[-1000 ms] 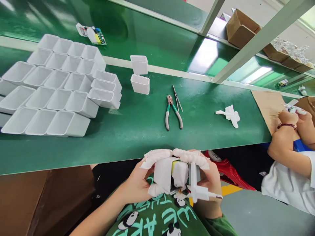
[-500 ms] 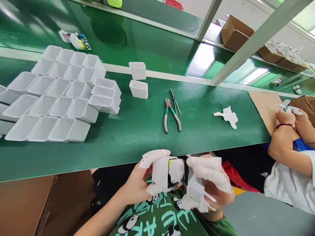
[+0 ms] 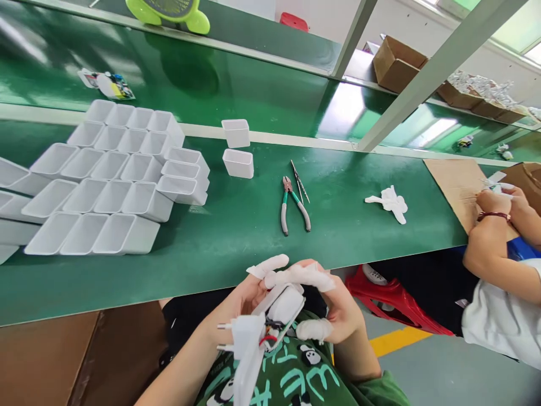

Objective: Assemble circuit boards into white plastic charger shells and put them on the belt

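At the table's front edge, over my lap, I hold a white plastic housing (image 3: 288, 307) between both hands. A white block and red and black wires show in its open side. My left hand (image 3: 247, 296) closes on the far left of the housing, partly hidden behind it. My right hand (image 3: 338, 304) grips the far right side, with forefinger across the top and thumb below. White wrapping covers several fingertips. A white plug piece (image 3: 247, 335) with two metal pins pointing left hangs at the near end, close to the wires. Whether it is fixed to the housing I cannot tell.
White open boxes (image 3: 139, 234) stand in rows on the left, with two more (image 3: 238, 163) near the ledge. Pliers (image 3: 295, 206) and tweezers (image 3: 300, 181) lie mid-table, with crumpled white finger covers (image 3: 389, 203) to their right. A co-worker's hands (image 3: 499, 203) work at far right.
My right hand has come left against the housing. The plug piece, earlier by my right hand, now hangs on the left with its pins pointing left. The housing has turned, showing its wires.
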`<action>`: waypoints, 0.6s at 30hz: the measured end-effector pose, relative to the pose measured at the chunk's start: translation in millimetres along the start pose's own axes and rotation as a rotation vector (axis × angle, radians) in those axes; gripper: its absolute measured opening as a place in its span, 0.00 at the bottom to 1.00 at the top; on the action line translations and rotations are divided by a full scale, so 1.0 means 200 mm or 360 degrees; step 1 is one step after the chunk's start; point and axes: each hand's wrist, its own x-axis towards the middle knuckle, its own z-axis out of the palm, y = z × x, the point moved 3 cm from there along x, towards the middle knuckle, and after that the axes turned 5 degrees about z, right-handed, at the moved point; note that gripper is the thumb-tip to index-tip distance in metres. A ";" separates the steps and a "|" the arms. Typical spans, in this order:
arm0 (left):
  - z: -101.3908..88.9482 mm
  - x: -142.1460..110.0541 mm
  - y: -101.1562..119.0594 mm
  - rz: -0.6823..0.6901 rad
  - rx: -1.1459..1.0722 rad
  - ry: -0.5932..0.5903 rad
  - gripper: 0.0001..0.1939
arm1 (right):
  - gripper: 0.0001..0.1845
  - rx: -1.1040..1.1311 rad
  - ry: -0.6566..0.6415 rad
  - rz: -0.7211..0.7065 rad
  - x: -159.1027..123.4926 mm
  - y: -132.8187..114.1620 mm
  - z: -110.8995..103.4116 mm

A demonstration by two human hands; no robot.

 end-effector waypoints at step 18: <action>-0.01 0.02 0.36 0.1097 0.2039 0.0884 0.23 | 0.24 -0.0713 0.0530 0.0200 0.00 0.20 0.11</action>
